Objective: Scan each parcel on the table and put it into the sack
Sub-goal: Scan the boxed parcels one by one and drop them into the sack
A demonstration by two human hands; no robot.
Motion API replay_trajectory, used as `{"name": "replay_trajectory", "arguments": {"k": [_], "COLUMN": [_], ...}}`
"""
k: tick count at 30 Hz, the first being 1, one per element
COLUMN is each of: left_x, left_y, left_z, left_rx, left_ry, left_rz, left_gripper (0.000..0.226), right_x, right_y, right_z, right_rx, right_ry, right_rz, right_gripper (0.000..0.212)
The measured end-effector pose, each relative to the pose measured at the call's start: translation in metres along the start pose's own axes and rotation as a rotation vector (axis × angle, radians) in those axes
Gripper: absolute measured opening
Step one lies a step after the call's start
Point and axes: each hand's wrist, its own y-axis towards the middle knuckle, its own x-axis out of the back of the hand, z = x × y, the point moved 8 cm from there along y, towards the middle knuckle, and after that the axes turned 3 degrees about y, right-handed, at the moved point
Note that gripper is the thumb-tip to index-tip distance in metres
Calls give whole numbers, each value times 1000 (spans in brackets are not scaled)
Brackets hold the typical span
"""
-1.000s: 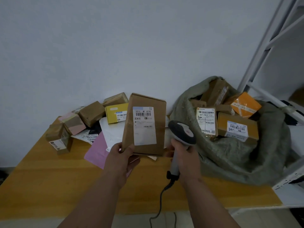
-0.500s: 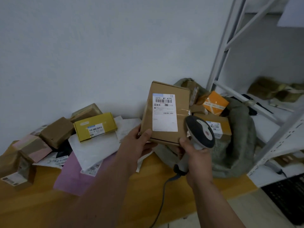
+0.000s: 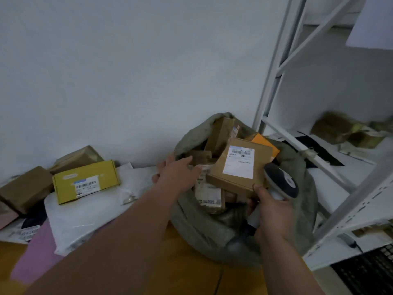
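Observation:
A flat brown box [image 3: 238,165] with a white label lies tilted on top of the other parcels in the open grey-green sack [image 3: 204,226]. My left hand [image 3: 177,172] hovers at the sack's left rim with fingers stretched out, holding nothing. My right hand [image 3: 271,211] grips the handle of the grey barcode scanner [image 3: 280,180], its thumb touching the box's near corner. On the table to the left lie a yellow box [image 3: 85,180], brown boxes [image 3: 24,188] and white and pink mailer bags [image 3: 85,211].
A white metal shelf rack [image 3: 331,167] stands right of the sack, with wrapped parcels [image 3: 344,129] on its shelf. The wooden table [image 3: 191,273] ends at the rack. The scanner cable [image 3: 219,279] hangs down at the front edge. A wall closes the back.
The brown labelled box went from my left hand, held upright, into the sack, where it lies tilted. My left hand let go and opened. The view swung right.

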Motion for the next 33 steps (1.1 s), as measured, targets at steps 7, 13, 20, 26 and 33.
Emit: {"name": "replay_trajectory", "arguments": {"k": [7, 13, 20, 26, 33], "left_x": [27, 64, 38, 44, 62], "left_y": [30, 37, 22, -1, -48], "left_z": [9, 25, 44, 53, 108], "left_rx": [88, 171, 219, 125, 129], "left_ry": [-374, -633, -717, -682, -691], "left_rz": [-314, -495, -306, -395, -441], "left_gripper": [55, 61, 53, 44, 43], "right_x": [-57, -132, -151, -142, -140], "right_y": [44, 56, 34, 12, -53], "right_z": [1, -17, -45, -40, -37], "right_rx": [-77, -177, -343, -351, -251], "right_ry": [-51, -131, -222, -168, -155], "right_rz": [191, 444, 645, 616, 609], "right_gripper": [15, 22, 7, 16, 23]}}
